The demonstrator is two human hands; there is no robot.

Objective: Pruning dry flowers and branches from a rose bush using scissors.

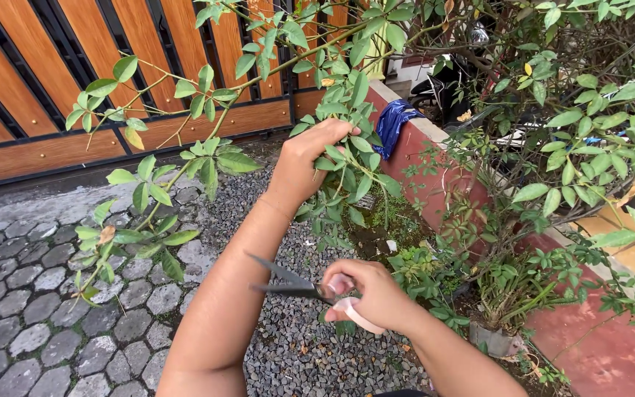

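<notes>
Fingers of the left hand [306, 158] are curled shut around a leafy green branch [259, 73] that arches out from the bush [553, 110] over the paving stones [23, 294]. Lower down, the right hand [372, 294] has its fingers closed through the pale handles of a pair of scissors [295, 283], whose dark blades stand slightly parted, pointing left above the grey gravel [310, 360], well below the held branch.

head | looks down-forward, close over hands, perhaps tilted | single view
</notes>
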